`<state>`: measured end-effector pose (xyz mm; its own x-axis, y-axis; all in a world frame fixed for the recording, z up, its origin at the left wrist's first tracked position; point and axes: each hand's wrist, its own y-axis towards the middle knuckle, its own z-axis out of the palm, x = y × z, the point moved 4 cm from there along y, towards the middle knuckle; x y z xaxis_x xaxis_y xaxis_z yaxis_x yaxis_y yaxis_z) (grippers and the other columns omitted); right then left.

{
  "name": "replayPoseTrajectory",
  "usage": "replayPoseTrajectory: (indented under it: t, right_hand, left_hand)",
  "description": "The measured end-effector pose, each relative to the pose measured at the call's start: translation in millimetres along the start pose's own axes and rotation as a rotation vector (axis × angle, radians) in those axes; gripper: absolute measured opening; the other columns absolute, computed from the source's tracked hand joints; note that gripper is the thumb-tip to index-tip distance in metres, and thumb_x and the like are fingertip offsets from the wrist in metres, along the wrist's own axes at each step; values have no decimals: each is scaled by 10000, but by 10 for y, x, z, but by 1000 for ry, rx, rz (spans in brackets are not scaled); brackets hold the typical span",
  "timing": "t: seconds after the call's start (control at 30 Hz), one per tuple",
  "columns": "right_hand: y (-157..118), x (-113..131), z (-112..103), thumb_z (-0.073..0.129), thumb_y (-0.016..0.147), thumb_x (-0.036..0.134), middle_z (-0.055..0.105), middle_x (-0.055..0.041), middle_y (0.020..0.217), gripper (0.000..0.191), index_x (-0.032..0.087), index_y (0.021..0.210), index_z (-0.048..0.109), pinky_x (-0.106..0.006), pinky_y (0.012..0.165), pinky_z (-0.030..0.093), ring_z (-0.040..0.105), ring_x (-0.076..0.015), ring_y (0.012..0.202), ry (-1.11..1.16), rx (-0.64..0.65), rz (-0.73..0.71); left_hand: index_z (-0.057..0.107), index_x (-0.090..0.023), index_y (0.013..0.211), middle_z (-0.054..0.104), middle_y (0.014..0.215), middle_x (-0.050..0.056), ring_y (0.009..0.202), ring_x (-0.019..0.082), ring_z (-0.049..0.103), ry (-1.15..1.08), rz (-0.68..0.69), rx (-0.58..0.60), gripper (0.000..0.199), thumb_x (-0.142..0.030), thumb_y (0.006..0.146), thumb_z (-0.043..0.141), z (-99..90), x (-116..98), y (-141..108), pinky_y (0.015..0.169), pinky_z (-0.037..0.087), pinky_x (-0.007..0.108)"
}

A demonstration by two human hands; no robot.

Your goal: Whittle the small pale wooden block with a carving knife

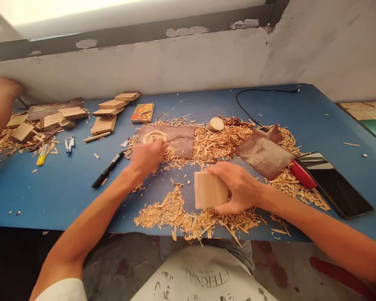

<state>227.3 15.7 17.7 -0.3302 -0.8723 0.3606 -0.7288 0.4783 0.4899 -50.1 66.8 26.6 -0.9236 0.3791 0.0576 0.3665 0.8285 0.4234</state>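
Note:
My right hand (238,186) is closed round a pale wooden block (209,190), fingers on top and thumb low, held over a pile of wood shavings (172,213) at the table's front edge. My left hand (150,155) is closed, with its fingers curled at the near edge of a brown sheet of sandpaper (186,146). A pale ring-shaped wooden piece (146,137) is just beyond its knuckles. Whether these fingers grip anything is hidden and blurred.
A round wood slice (217,123) tops more shavings. Worn sandpaper (266,152), a red handle (303,174) and a phone (335,184) are at right. A black marker (108,169), yellow cutter (42,154) and stacked wooden blocks (105,124) lie left. Another person's arm (0,104) reaches in.

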Motion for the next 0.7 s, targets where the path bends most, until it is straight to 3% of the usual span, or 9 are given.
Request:
replayPoseTrajectory:
  t: [0.1, 0.17, 0.3, 0.47, 0.6, 0.7]
  right_hand:
    - [0, 27, -15, 770, 705, 497, 661, -129, 1098, 865, 193, 1413, 377, -477, 783, 583, 668, -304, 931, -11, -25, -29]
    - [-1, -51, -53, 786, 701, 484, 657, -138, 1135, 860, 199, 1408, 388, -480, 799, 583, 671, -313, 959, -26, -61, 16]
    - [-18, -197, -95, 799, 694, 494, 651, -158, 1160, 851, 190, 1385, 406, -502, 825, 581, 673, -345, 1003, -46, -70, 76]
    - [-18, -176, -19, 773, 704, 467, 653, -168, 1169, 800, 180, 1355, 408, -491, 840, 581, 677, -340, 1001, -26, -26, 83]
    - [-28, -185, 38, 775, 700, 488, 645, -170, 1200, 830, 188, 1373, 394, -494, 864, 576, 670, -346, 1041, -29, -15, 84]
    - [-44, -202, 47, 778, 689, 508, 654, -158, 1175, 836, 191, 1365, 403, -496, 822, 579, 674, -341, 995, -25, -26, 78]
  left_hand:
    - [580, -188, 858, 581, 597, 29, 482, 149, 480, -11, -85, -51, 433, -440, 1094, 318, -56, 264, 9, 532, 211, 304]
    - [554, -197, 827, 542, 571, 11, 467, 144, 452, -58, -35, -57, 417, -410, 1095, 315, -67, 258, -3, 527, 214, 306]
    - [498, -210, 769, 514, 552, -13, 450, 131, 419, -242, 181, -38, 425, -395, 1102, 309, -42, -52, -61, 499, 226, 296]
    - [500, -207, 800, 559, 569, -14, 456, 117, 462, -421, 437, 15, 466, -413, 1119, 231, -48, -419, -196, 481, 304, 274]
    - [510, -203, 808, 580, 587, -19, 461, 112, 478, -408, 541, 87, 462, -417, 1122, 248, -6, -536, -263, 454, 291, 271]
    - [516, -198, 815, 579, 580, -22, 451, 114, 470, -364, 523, 108, 467, -416, 1124, 242, 55, -532, -273, 445, 266, 277]
